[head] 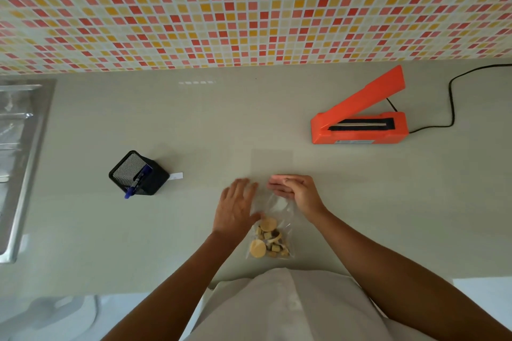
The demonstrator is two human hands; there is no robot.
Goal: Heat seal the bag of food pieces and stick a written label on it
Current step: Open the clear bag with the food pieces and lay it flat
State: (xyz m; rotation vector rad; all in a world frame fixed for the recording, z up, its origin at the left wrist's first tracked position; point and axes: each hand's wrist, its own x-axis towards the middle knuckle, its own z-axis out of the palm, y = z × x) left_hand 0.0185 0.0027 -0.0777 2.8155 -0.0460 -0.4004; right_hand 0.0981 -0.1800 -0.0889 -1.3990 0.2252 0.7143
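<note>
A clear plastic bag (273, 225) with several tan and brown food pieces lies flat on the grey counter near the front edge. My left hand (239, 206) rests flat with fingers spread on the bag's left side. My right hand (295, 192) presses on the bag's empty upper end, fingers together and slightly blurred. An orange heat sealer (360, 122) stands at the back right with its lid raised. A small white label (177, 176) lies beside a black mesh pen holder (138, 173) that holds a blue pen (137, 181).
The sealer's black cord (451, 99) runs off to the right. A steel sink (19, 152) occupies the left edge. A tiled wall (249, 8) backs the counter (83, 230).
</note>
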